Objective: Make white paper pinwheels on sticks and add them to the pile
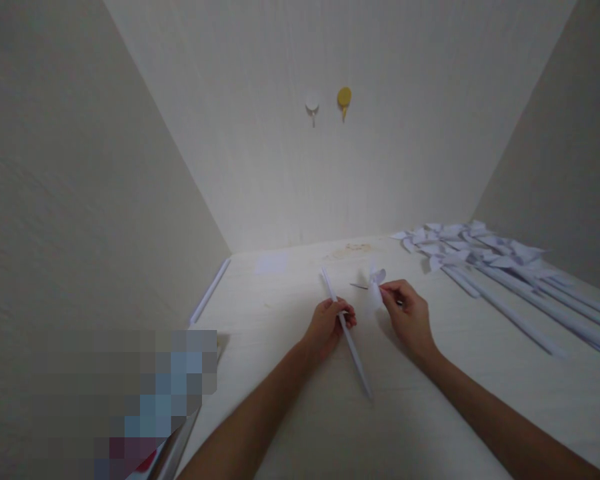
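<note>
My left hand [330, 325] is closed around a thin white rolled-paper stick [353, 347], which slants from upper left to lower right above the table. To its right, my right hand [407, 312] pinches a small white paper pinwheel [375, 287] between thumb and fingertips. A thin dark pin [359, 286] juts out of the pinwheel's left side, pointing towards the stick. Pin and stick are apart. The fingers partly hide the back of the pinwheel.
Several white paper pinwheels on sticks [510, 267] lie heaped at the right. A square of white paper [273, 263] lies towards the back, and another paper roll [210, 291] along the left edge. On the back wall are a white hook [312, 103] and a yellow hook [345, 98].
</note>
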Action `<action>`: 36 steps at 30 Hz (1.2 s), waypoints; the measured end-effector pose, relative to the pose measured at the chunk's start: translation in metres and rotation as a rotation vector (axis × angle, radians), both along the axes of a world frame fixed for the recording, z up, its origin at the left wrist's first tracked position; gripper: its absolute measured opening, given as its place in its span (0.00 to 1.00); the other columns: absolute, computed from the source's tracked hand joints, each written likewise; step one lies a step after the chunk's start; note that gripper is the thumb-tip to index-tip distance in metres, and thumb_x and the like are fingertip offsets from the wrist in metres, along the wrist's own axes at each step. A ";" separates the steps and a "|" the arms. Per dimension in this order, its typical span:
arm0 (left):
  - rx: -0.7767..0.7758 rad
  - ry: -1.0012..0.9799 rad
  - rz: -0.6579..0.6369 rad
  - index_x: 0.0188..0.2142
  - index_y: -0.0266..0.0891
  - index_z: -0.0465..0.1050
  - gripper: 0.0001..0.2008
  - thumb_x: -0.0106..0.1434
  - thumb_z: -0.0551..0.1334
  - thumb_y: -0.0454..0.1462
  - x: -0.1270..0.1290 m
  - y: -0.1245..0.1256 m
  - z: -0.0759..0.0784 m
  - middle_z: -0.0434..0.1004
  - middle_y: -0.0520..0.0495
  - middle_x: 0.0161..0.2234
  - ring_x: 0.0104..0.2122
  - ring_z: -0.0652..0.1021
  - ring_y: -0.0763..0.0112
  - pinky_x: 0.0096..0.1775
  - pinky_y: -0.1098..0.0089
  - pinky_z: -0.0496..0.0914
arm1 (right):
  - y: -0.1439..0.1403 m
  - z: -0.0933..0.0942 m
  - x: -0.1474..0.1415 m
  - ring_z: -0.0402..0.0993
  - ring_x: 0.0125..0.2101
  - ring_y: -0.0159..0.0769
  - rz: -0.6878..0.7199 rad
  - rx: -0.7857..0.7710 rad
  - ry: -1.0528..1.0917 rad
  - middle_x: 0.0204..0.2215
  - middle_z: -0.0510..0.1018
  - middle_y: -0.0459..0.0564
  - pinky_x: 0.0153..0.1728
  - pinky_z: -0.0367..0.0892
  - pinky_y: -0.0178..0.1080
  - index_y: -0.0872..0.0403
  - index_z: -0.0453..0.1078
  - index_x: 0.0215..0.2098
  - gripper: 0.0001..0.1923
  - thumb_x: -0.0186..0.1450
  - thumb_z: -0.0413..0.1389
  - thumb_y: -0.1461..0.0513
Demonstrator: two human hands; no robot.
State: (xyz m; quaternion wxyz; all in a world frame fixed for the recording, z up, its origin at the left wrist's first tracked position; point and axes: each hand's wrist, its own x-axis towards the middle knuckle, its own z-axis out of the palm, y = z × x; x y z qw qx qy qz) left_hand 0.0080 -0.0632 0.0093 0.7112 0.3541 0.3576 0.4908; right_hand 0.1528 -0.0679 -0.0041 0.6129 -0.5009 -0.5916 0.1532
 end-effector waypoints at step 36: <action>-0.091 -0.271 -0.174 0.35 0.29 0.67 0.09 0.55 0.52 0.28 -0.016 0.001 0.004 0.70 0.44 0.29 0.19 0.66 0.84 0.16 0.84 0.58 | -0.001 -0.002 0.001 0.64 0.26 0.32 0.014 -0.035 0.050 0.24 0.68 0.46 0.27 0.60 0.36 0.54 0.66 0.26 0.05 0.55 0.52 0.61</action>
